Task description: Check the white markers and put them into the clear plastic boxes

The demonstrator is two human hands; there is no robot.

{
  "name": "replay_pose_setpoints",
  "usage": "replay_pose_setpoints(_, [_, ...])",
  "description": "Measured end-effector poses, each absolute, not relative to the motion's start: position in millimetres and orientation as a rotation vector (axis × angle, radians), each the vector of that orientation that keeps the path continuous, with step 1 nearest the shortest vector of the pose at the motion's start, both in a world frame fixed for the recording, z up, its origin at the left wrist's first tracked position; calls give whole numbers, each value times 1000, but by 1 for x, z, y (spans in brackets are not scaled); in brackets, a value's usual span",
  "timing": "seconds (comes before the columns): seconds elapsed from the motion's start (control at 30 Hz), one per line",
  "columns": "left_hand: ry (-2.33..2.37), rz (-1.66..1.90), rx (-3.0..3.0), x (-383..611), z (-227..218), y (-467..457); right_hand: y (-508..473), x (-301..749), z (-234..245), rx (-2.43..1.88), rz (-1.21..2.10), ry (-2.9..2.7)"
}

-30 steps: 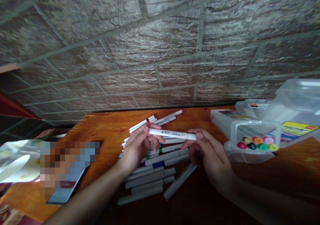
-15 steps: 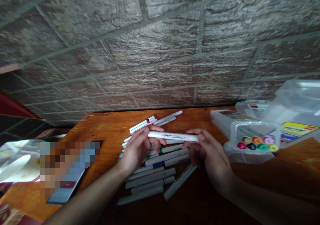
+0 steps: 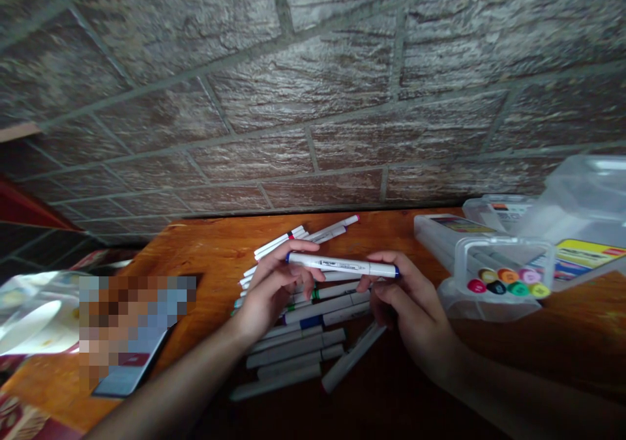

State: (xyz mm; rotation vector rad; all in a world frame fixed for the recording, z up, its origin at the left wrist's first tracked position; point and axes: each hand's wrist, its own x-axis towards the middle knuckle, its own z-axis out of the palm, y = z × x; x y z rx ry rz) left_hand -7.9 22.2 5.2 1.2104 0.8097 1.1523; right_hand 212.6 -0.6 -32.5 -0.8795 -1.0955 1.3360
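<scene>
Both hands hold one white marker (image 3: 342,265) level above the wooden table (image 3: 205,251). It has blue ends. My left hand (image 3: 271,290) pinches its left end with fingers curled. My right hand (image 3: 405,303) grips the right end with thumb and fingers closed. Beneath them lies a pile of several white markers (image 3: 298,342), some side by side, some fanned toward the wall.
A clear plastic case (image 3: 503,277) holding markers with coloured caps stands at the right, with more clear boxes (image 3: 577,218) behind it. A brick wall (image 3: 313,88) rises at the table's back edge. A card (image 3: 127,375) and a plastic bag (image 3: 29,316) lie at the left.
The marker has turned slightly in my fingers, and its blue ends now show. Both hands stay in nearly the same place.
</scene>
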Motion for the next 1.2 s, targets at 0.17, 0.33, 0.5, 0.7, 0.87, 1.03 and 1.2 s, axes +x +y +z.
replay_pose_setpoints(0.17, [802,1160,1203,-8,2,25,-1,213,-34,-873,1326,-1103])
replay_pose_setpoints(0.33, [809,1150,1217,-8,-1,27,-1,213,-35,-861,1329,-1104])
replay_pose_setpoints(0.5, [842,1165,1223,-8,-2,28,-1,213,-38,-856,1311,-1116])
replay_pose_setpoints(0.7, [851,1187,1242,-9,-5,29,-1,213,-36,-860,1311,-1129])
replay_pose_setpoints(0.87, [858,1190,1227,-9,-4,28,-1,213,-35,-868,1309,-1139])
replay_pose_setpoints(1.03, [832,1193,1212,-9,-3,28,-3,215,-35,-873,1303,-1164])
replay_pose_setpoints(1.2, [819,1180,1214,-12,-5,28,-3,215,-35,-885,1301,-1182])
